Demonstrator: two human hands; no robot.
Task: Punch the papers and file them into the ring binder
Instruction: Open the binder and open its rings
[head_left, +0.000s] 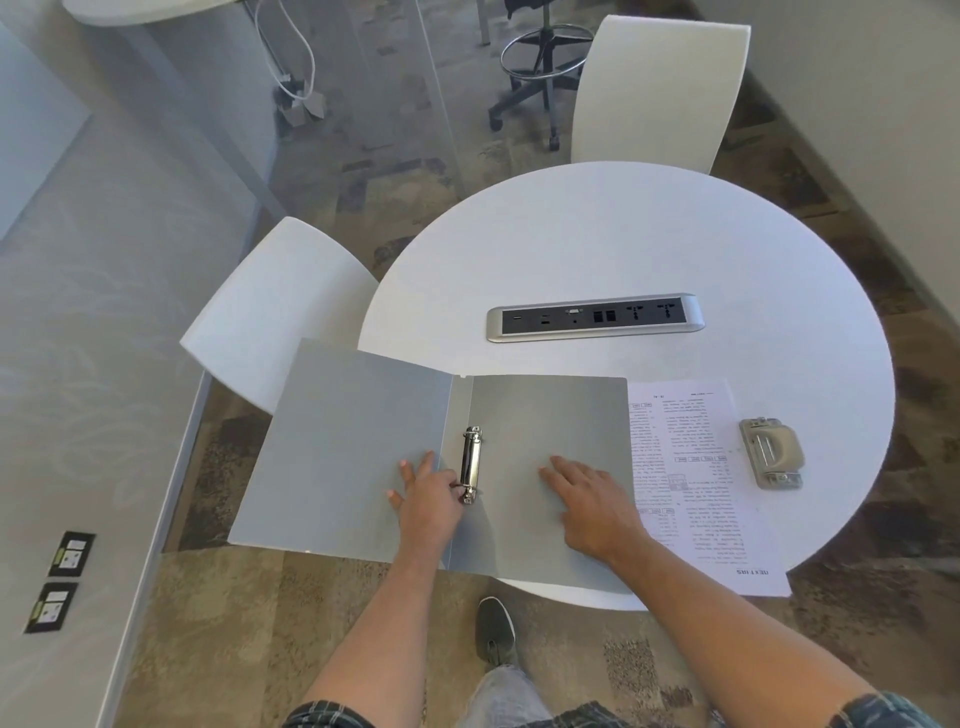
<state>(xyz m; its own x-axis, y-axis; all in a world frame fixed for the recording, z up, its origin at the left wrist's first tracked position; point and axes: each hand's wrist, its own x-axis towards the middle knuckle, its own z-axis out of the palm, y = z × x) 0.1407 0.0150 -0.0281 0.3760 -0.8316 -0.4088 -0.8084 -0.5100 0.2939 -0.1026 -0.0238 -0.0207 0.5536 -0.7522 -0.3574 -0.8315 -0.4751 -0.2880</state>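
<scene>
A grey ring binder (353, 441) lies open at the near left of the round white table, its left cover hanging past the table edge. Its metal ring mechanism (471, 462) runs along the spine. My left hand (428, 501) rests on the left cover, its thumb and a finger at the lower ring of the mechanism. Flat on the right cover lies my right hand (592, 504), fingers straight. Printed papers (691, 483) lie to the right of the binder, partly under its cover. A beige hole punch (771, 452) stands at the papers' right edge.
A power and data socket strip (595, 317) is set into the round white table (623, 234) behind the binder. White chairs stand at the left (275, 312) and far side (660, 88). A black stool (540, 67) stands beyond. My shoe (496, 631) is under the table edge.
</scene>
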